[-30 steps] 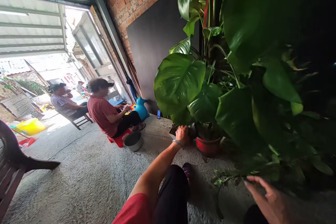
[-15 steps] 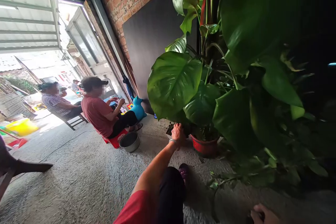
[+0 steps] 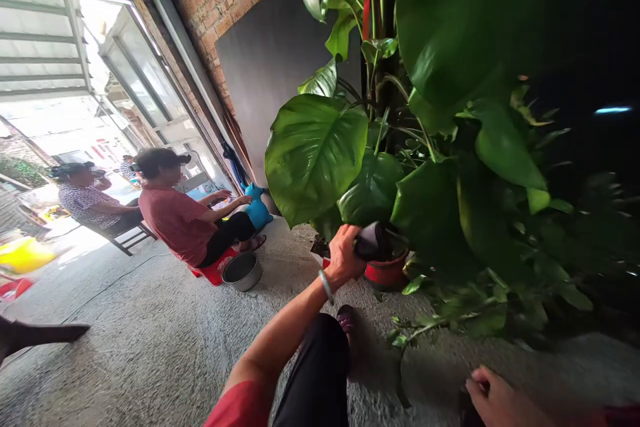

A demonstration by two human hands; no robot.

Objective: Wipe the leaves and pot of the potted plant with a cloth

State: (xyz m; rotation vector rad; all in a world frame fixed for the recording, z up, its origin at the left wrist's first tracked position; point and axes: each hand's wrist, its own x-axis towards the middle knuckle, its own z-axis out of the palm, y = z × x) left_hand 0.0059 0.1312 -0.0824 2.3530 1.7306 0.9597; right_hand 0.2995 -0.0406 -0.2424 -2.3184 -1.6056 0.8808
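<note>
My left hand (image 3: 344, 255), with a bracelet at the wrist, is closed round a small dark pot (image 3: 368, 242). That pot is tilted, with its far end over the red flowerpot (image 3: 385, 275); its contents are hidden. A large leafy plant (image 3: 320, 153) rises behind, its broad green leaves overhanging the flowerpot. My right hand (image 3: 500, 399) is low at the right, near the floor, with its fingers curled. What it holds, if anything, cannot be made out.
A person in a red shirt (image 3: 175, 223) sits on a red stool (image 3: 216, 270) beside a metal basin (image 3: 242, 272). Another person (image 3: 90, 197) sits on a chair farther back. Cut leafy stems (image 3: 425, 330) lie on the concrete floor at right.
My left hand has lifted and moved right with the small dark pot, from beside the red flowerpot to over its rim. My right hand has come further into view.
</note>
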